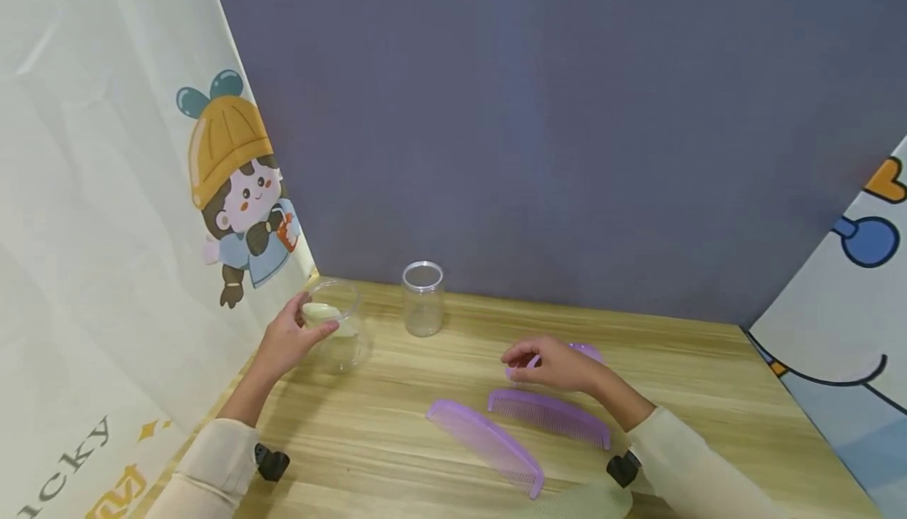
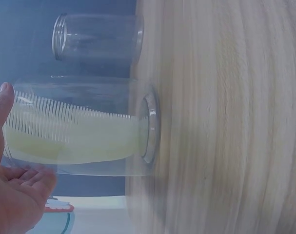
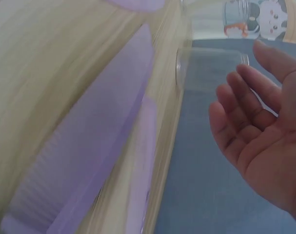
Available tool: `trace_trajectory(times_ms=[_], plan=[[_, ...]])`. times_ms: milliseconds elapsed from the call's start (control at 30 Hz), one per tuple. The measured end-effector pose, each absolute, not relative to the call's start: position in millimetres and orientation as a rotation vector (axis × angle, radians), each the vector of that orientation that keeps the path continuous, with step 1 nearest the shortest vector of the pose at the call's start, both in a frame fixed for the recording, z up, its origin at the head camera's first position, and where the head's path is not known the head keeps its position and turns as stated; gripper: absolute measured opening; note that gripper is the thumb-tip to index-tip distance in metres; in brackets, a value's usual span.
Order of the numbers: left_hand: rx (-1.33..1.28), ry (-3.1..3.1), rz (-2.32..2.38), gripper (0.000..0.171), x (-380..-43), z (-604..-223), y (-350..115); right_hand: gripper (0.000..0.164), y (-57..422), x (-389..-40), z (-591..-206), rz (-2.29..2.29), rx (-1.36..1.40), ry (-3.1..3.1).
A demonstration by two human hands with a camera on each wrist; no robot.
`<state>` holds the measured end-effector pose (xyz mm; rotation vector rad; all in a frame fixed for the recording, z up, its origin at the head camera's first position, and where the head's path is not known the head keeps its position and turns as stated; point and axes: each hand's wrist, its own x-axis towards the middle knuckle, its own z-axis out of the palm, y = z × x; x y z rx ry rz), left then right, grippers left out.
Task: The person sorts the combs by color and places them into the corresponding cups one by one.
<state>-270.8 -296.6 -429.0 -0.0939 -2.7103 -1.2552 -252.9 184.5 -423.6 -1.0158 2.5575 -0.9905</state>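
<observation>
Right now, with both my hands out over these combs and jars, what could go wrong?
Your left hand is at the mouth of the near jar, so a bump might tip it and spill the pale green comb inside. The second jar stands close by and could get knocked too. Your empty right hand partly covers the farthest purple comb in the head view, so a blind grab might miss.

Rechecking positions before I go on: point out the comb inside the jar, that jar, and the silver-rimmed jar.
Pale green comb (image 2: 96, 139): left wrist view, solid body.
Jar holding the comb (image 1: 354, 355): head view, side wall.
Silver-rimmed jar (image 1: 423, 313): head view, side wall.
</observation>
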Motion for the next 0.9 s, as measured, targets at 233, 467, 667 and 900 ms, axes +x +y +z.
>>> trace_trajectory(times_ms=[233, 467, 667, 900], plan=[[-0.091, -2.707, -1.286, 0.102, -271.8, -429.6, -297.6, 0.03, 213.3, -239.3, -428.4, -0.939, -1.035, 2.58], [-0.098, -2.701, -1.296, 0.102, -271.0, -431.1, -298.1, 0.028, 235.5, -223.9, -437.1, -0.925, -1.094, 2.535], [-0.105, -2.691, -1.296, 0.099, -269.7, -431.1, -297.3, 0.03, 248.3, -215.4, -441.9, -0.967, -1.098, 2.505], [-0.101, -2.684, -1.342, 0.099, -266.3, -428.2, -296.8, 0.035, 260.1, -205.4, -447.0, -1.014, -1.054, 2.396]])
